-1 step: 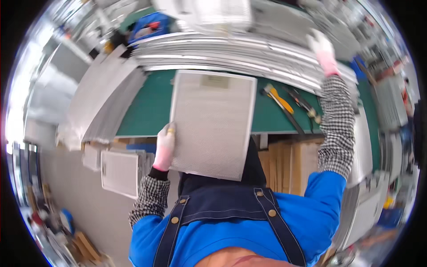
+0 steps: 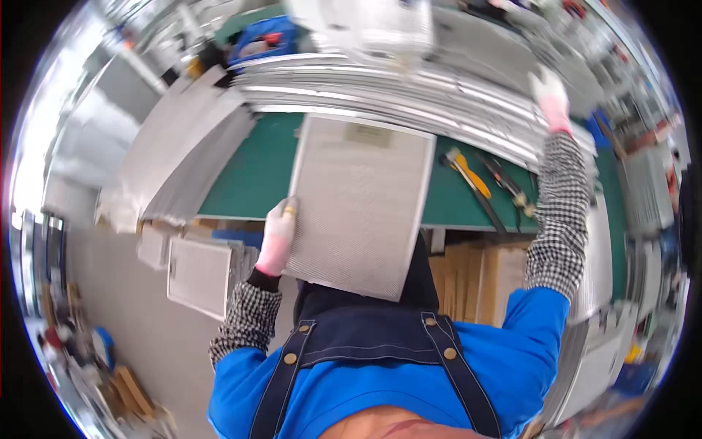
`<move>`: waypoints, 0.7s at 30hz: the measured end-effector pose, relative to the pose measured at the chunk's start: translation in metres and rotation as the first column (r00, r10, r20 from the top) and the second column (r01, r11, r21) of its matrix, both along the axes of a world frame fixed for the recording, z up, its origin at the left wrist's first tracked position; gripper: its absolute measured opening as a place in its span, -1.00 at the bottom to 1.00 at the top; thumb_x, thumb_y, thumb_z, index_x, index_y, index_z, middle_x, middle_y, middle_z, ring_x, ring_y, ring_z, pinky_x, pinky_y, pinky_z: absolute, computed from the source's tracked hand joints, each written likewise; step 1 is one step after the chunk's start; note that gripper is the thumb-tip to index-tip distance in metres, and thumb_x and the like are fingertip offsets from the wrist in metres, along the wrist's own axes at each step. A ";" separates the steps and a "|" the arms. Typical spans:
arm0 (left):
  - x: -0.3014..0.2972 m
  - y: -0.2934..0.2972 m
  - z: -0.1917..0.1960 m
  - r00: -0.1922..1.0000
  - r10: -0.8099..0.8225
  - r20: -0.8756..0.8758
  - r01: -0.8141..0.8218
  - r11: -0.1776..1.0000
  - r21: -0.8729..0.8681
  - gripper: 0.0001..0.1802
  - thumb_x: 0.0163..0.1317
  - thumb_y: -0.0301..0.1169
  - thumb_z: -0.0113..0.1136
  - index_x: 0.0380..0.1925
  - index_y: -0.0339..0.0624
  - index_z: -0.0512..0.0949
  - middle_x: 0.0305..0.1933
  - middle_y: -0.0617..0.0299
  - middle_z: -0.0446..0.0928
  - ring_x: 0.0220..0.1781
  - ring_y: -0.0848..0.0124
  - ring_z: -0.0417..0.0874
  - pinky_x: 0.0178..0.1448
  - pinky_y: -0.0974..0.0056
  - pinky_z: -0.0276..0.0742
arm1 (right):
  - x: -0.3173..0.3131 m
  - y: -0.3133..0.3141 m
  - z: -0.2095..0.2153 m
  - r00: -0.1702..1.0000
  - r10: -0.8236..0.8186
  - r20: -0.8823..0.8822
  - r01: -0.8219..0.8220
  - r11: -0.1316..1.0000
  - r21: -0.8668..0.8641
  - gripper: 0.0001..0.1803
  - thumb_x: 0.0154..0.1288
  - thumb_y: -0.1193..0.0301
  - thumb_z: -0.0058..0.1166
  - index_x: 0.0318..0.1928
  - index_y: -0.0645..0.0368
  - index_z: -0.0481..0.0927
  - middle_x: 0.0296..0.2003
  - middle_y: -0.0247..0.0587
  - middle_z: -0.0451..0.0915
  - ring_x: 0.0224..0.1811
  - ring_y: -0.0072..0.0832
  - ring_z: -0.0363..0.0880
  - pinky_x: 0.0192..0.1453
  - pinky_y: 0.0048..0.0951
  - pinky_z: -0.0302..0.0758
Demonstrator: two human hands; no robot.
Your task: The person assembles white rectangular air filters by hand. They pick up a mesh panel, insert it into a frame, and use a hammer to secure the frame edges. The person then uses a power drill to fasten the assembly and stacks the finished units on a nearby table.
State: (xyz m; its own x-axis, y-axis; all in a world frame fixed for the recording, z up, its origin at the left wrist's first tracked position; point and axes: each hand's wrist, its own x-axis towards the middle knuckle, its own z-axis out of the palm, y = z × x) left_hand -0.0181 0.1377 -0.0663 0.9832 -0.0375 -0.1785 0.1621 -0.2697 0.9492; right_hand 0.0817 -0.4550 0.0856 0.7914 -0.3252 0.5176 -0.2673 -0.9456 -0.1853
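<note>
Left hand: its gloved fingers are wrapped tight on the left edge of the metal mesh filter panel.
Panel: it sticks out to the right of that hand, over the green table.
Right hand: it is up high over the stack of metal panels; you cannot tell if it grips.
Tools: they lie below the right hand.

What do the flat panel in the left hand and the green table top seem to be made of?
The flat panel looks like metal: a fine silver-grey mesh in a thin pale frame, with a dull sheen. The left hand, gloved, grips its edge. The green table top looks like a matte mat, perhaps rubber or plastic; it shows no glare. Neither can be told for certain.
</note>
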 end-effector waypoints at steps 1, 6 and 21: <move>0.000 0.007 -0.001 0.999 0.023 0.022 -0.023 1.000 -0.004 -0.47 0.54 -0.18 -0.03 0.13 -0.54 0.50 -0.06 0.06 0.65 -0.02 0.42 0.56 0.13 0.36 0.45 | 0.013 -0.027 -0.006 0.983 -0.176 -0.052 0.172 0.983 -0.065 -0.33 0.28 0.02 0.12 0.26 0.20 0.45 0.30 0.29 0.42 0.23 0.15 0.53 0.08 0.10 0.60; 0.016 0.013 0.001 0.987 0.120 0.109 -0.102 0.983 -0.152 -0.48 0.55 -0.16 -0.05 0.10 -0.50 0.52 -0.11 0.12 0.65 -0.07 0.45 0.57 0.11 0.38 0.45 | 0.045 -0.165 -0.065 0.968 -0.007 -0.250 0.058 0.979 0.196 -0.44 0.31 0.05 0.16 0.02 0.35 0.65 -0.06 0.24 0.66 0.08 0.00 0.63 0.12 -0.12 0.53; -0.113 0.332 -0.008 -0.198 0.866 0.459 -0.963 -0.085 -0.255 -0.47 0.52 -0.13 -0.11 -0.11 -0.49 0.58 -0.20 -0.04 0.66 -0.20 0.21 0.63 -0.04 0.17 0.54 | 0.074 -0.112 -0.045 0.895 -0.436 -0.091 0.389 0.865 -0.315 -0.66 0.43 0.15 -0.05 -0.04 0.13 0.56 -0.09 0.05 0.68 -0.02 0.02 0.68 0.04 0.07 0.61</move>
State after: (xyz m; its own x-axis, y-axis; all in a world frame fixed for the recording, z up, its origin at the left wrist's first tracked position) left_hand -0.1312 0.4695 -0.0739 -0.1260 0.9428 0.3087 0.0553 -0.3041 0.9510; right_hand 0.1560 -0.5669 0.0403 0.6941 -0.4987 0.5192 -0.6475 -0.7476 0.1476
